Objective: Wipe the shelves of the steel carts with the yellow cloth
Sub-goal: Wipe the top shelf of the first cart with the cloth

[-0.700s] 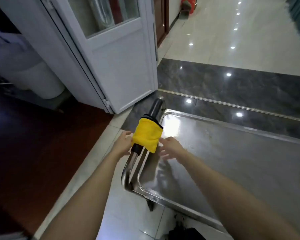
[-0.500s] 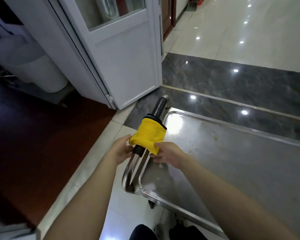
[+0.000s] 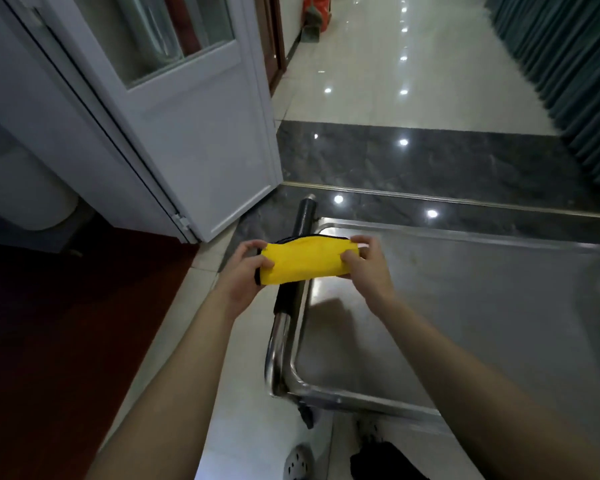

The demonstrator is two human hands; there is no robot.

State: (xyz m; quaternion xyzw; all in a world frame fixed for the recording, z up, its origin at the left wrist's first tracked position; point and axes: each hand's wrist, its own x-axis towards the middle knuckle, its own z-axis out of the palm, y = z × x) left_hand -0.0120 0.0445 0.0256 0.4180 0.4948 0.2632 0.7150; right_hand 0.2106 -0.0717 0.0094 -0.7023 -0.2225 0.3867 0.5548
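The folded yellow cloth [image 3: 303, 260] is held up between both hands, just above the cart's handle [image 3: 293, 285]. My left hand [image 3: 245, 276] grips its left end, thumb on top. My right hand [image 3: 366, 266] pinches its right end. Below and to the right lies the steel cart's top shelf [image 3: 465, 306], a shiny tray with a raised rim. The handle is a steel tube with a black grip, running along the shelf's left side.
A white door [image 3: 201, 140] stands ajar to the left, close to the cart's far left corner. Dark red flooring [image 3: 66, 323] lies on the left, glossy tiles [image 3: 395, 81] stretch ahead. Green curtains [image 3: 575, 81] line the right. Shoes [image 3: 297, 462] show at the bottom.
The cloth was draped over the handle's black grip. Both hands have lifted it off and now hold it stretched sideways between them, above the handle.
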